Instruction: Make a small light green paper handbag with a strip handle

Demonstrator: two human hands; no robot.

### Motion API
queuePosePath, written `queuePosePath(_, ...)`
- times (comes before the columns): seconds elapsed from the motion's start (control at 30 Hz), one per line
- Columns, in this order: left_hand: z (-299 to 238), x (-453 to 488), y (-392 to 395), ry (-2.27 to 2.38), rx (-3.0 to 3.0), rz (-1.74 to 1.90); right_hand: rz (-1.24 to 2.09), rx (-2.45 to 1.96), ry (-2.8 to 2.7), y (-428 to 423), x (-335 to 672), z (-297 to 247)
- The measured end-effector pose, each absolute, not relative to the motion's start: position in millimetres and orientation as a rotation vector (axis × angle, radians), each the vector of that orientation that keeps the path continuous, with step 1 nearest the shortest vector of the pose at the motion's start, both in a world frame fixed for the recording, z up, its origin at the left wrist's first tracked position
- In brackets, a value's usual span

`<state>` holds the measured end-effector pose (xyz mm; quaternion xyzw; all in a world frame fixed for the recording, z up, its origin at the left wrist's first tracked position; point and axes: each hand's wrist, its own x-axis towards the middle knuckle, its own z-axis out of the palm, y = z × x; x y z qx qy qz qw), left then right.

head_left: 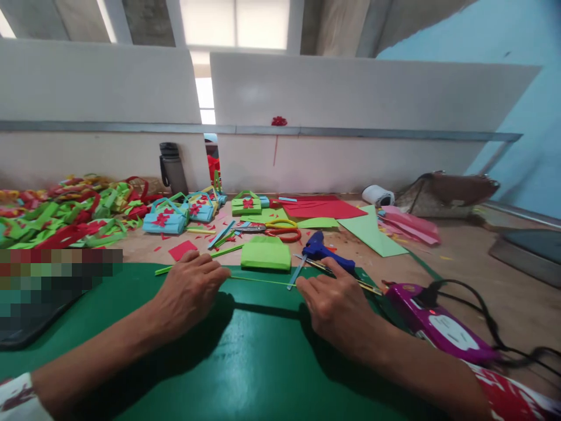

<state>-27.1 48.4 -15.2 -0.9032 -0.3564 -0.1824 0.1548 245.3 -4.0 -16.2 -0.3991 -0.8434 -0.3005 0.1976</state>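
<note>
A thin green paper strip point(263, 280) is stretched nearly level above the green cutting mat point(245, 368), casting a shadow on it. My left hand point(189, 289) pinches one end, and my right hand point(335, 301) pinches the other. Just behind the strip sits a folded green paper bag body point(266, 255). A blue glue gun point(326, 251) lies past my right hand, with a box cutter point(368, 286) and a narrow blue strip point(297, 273) beside it. Scissors with orange and yellow handles point(280, 231) rest farther back.
Small finished paper bags point(164, 217) stand behind my left hand, near a heap of coloured paper pieces point(87, 210) and a grey bottle point(173, 169). Red sheets point(324, 207) lie at the back. A purple power strip point(440, 321) with black cables borders my right forearm.
</note>
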Motion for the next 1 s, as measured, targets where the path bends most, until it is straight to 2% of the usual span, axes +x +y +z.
queuePosePath(0.13,-5,-29,47,-1.190,-2.374,-0.544,-0.847,-1.138,-2.361,-4,240,-17)
queuePosePath(0.23,-3,2,28,-0.906,-2.426,-0.675,-0.838,-1.054,-2.432,-9,229,-20)
queuePosePath(0.3,-7,26,14,-0.768,-2.526,-0.603,-0.838,-0.984,-2.461,-13,223,-22)
queuePosePath(0.43,-18,52,2,-0.788,-2.621,-0.374,-0.808,-0.890,-2.478,-17,219,-24)
queuePosePath(0.63,-15,37,14,-0.814,-2.572,-0.473,-0.847,-0.969,-2.465,-15,224,-18)
queuePosePath(1.0,-1,-4,46,-1.071,-2.495,-0.380,-0.863,-1.097,-2.294,7,248,-10)
